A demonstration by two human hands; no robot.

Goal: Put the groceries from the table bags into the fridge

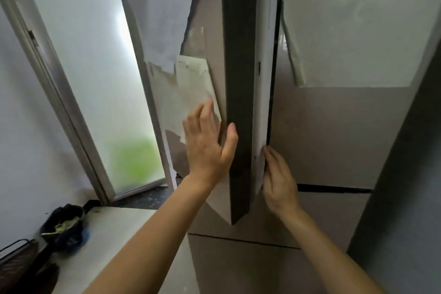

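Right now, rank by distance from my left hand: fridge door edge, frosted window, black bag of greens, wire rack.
1. Fridge door edge, touching the left hand at its thumb.
2. Frosted window, to its left.
3. Black bag of greens, lower left on the counter.
4. Wire rack, bottom-left corner.

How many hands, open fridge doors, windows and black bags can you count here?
hands: 2, the left hand and the right hand
open fridge door: 1
window: 1
black bag: 1
Total: 5
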